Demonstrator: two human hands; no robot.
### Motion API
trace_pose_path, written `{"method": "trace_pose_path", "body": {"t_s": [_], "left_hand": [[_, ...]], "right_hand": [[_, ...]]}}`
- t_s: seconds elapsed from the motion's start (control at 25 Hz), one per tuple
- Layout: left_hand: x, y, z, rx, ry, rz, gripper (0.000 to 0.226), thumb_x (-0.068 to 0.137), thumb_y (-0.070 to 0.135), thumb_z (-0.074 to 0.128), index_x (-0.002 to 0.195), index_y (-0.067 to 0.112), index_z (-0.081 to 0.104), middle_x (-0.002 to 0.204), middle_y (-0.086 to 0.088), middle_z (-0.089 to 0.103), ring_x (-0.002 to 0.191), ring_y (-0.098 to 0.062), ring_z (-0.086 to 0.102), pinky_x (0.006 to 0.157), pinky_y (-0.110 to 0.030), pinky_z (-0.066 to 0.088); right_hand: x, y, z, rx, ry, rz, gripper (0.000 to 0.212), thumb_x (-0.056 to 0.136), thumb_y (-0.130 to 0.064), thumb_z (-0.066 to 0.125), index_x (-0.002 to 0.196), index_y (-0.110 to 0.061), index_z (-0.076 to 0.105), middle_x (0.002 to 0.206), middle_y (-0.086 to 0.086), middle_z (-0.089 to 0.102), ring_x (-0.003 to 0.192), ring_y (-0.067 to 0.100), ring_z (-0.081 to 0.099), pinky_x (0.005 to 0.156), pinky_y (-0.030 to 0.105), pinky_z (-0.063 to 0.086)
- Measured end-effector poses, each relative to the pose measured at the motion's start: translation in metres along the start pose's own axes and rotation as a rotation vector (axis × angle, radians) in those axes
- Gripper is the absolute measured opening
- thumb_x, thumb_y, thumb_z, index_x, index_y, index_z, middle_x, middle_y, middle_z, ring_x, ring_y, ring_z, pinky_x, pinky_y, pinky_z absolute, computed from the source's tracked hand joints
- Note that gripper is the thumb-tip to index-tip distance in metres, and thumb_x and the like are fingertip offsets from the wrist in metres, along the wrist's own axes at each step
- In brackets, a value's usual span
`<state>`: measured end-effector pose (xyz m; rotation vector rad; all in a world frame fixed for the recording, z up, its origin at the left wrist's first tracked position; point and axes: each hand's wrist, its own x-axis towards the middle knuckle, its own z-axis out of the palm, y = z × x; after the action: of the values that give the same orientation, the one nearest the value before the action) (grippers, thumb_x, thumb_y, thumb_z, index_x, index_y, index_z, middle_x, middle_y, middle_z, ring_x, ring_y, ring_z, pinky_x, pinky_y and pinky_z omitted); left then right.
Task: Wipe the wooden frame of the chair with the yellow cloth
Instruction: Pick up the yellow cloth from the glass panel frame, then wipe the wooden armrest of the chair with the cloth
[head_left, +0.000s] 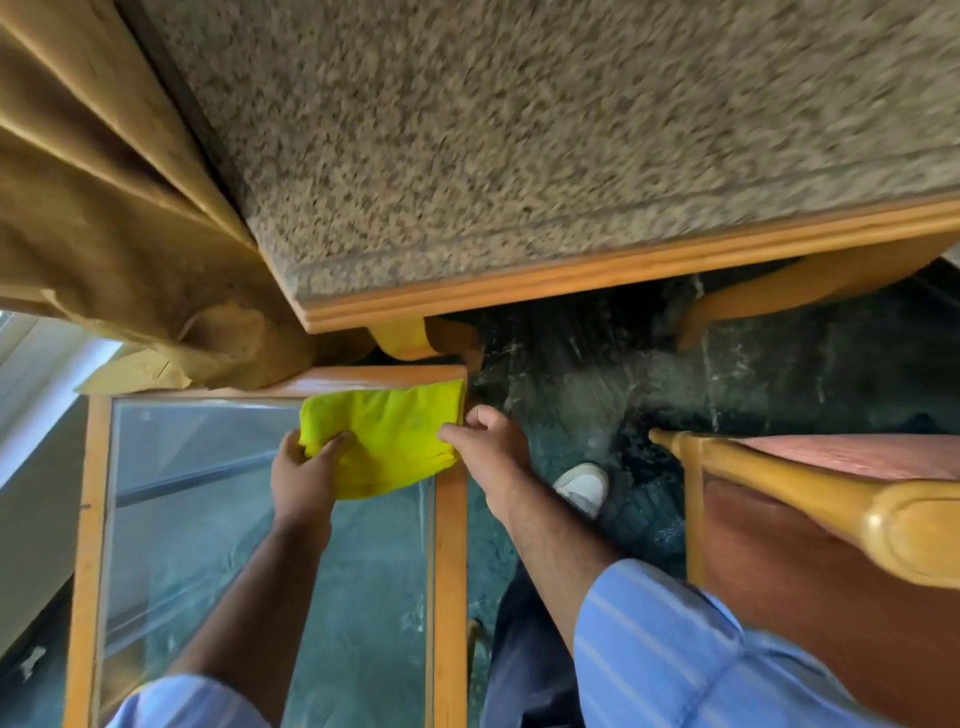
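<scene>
On the glass-topped table, left hand and right hand grip the yellow cloth, lying crosswise.

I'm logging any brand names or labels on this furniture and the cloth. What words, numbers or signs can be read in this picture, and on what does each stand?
None: no text, label, brand, number or sign can be read in this view.
Yellow cloth, held by the left hand and right hand: plain, no print visible.
Glass-topped table's wooden frame: bare wood.
Chair's speckled upholstery and wooden rail: no tag visible; picture blurred.
</scene>
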<state>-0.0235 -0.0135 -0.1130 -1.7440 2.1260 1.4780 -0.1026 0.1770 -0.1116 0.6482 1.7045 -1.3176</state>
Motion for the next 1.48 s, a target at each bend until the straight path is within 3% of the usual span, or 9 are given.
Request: {"method": "trace_pose_path", "body": {"t_s": [0.16, 0.32, 0.48, 0.8, 1.0, 1.12, 1.24, 1.36, 1.48], "left_hand": [[-0.084, 0.033, 0.007, -0.349, -0.100, -0.064, 0.028, 0.089, 0.003, 0.071, 0.115, 0.015, 0.069, 0.105, -0.008, 0.072, 0.094, -0.026, 0.068, 0.073, -0.033, 0.060], [-0.180, 0.078, 0.032, -0.290, -0.403, -0.011, 0.041, 0.096, -0.006, 0.060, 0.136, 0.004, 0.062, 0.091, 0.018, 0.083, 0.080, 0.003, 0.077, 0.063, -0.014, 0.061], [-0.275, 0.143, 0.094, -0.333, -0.723, 0.068, 0.040, 0.085, -0.004, 0.064, 0.124, 0.005, 0.069, 0.111, -0.010, 0.082, 0.094, -0.023, 0.081, 0.069, -0.037, 0.067], [-0.416, 0.199, 0.236, 0.038, -1.175, 0.287, 0.040, 0.083, 0.018, 0.081, 0.122, 0.016, 0.071, 0.119, -0.012, 0.080, 0.106, -0.035, 0.078, 0.080, -0.051, 0.065], [-0.440, 0.184, 0.294, 0.697, -0.813, 0.821, 0.033, 0.078, 0.032, 0.083, 0.100, 0.025, 0.059, 0.084, 0.002, 0.070, 0.093, -0.035, 0.072, 0.066, -0.033, 0.053], [-0.432, 0.173, 0.292, 0.946, -0.663, 1.151, 0.058, 0.080, 0.035, 0.076, 0.130, 0.022, 0.050, 0.128, -0.012, 0.063, 0.123, -0.038, 0.058, 0.094, -0.052, 0.052], [-0.415, 0.166, 0.294, 0.790, -0.813, 1.859, 0.075, 0.091, 0.026, 0.066, 0.157, 0.009, 0.034, 0.170, -0.015, 0.029, 0.157, -0.033, 0.028, 0.124, -0.056, 0.029], [-0.413, 0.167, 0.323, 0.886, -0.923, 2.383, 0.070, 0.104, 0.039, 0.052, 0.161, 0.007, 0.028, 0.173, -0.009, 0.017, 0.160, -0.031, 0.021, 0.126, -0.056, 0.029], [-0.425, 0.164, 0.353, 1.048, -0.900, 2.465, 0.074, 0.106, 0.052, 0.039, 0.162, 0.006, 0.025, 0.171, -0.011, 0.017, 0.159, -0.032, 0.020, 0.121, -0.058, 0.036]], "right_hand": [[-0.058, -0.032, -0.071, 0.050, 0.062, -0.128, 0.025, 0.073, -0.013, 0.081, 0.082, -0.020, 0.058, 0.077, 0.001, 0.067, 0.070, 0.020, 0.061, 0.060, 0.035, 0.045], [-0.131, -0.054, -0.195, 0.053, 0.071, -0.275, 0.040, 0.075, -0.002, 0.083, 0.112, -0.014, 0.073, 0.099, 0.010, 0.079, 0.088, 0.021, 0.072, 0.082, 0.044, 0.060], [-0.215, -0.050, -0.349, 0.043, 0.298, -0.422, 0.038, 0.073, -0.008, 0.090, 0.110, -0.013, 0.079, 0.099, 0.006, 0.080, 0.086, 0.010, 0.070, 0.084, 0.030, 0.056], [-0.305, 0.012, -0.531, -0.185, 0.987, -0.507, 0.021, 0.072, -0.022, 0.092, 0.090, -0.019, 0.083, 0.085, 0.001, 0.080, 0.071, 0.002, 0.063, 0.071, 0.022, 0.051], [-0.280, 0.048, -0.559, -0.536, 1.010, -0.282, 0.017, 0.087, -0.022, 0.075, 0.102, -0.016, 0.079, 0.105, 0.005, 0.079, 0.101, 0.021, 0.070, 0.084, 0.036, 0.056], [-0.265, 0.066, -0.550, -0.727, 1.116, -0.362, 0.020, 0.093, -0.020, 0.062, 0.108, -0.011, 0.072, 0.110, 0.010, 0.070, 0.114, 0.032, 0.061, 0.091, 0.045, 0.053], [-0.254, 0.076, -0.567, -0.779, 1.439, -0.482, 0.045, 0.100, -0.036, 0.054, 0.135, -0.008, 0.060, 0.146, 0.016, 0.059, 0.145, 0.036, 0.046, 0.117, 0.052, 0.039], [-0.242, 0.079, -0.613, -0.888, 1.450, -0.327, 0.066, 0.106, -0.054, 0.032, 0.154, -0.009, 0.040, 0.166, 0.011, 0.038, 0.159, 0.032, 0.024, 0.128, 0.057, 0.020], [-0.236, 0.083, -0.645, -1.021, 1.397, -0.346, 0.071, 0.107, -0.061, 0.020, 0.152, -0.012, 0.043, 0.161, 0.010, 0.045, 0.158, 0.029, 0.026, 0.129, 0.056, 0.018]]}}
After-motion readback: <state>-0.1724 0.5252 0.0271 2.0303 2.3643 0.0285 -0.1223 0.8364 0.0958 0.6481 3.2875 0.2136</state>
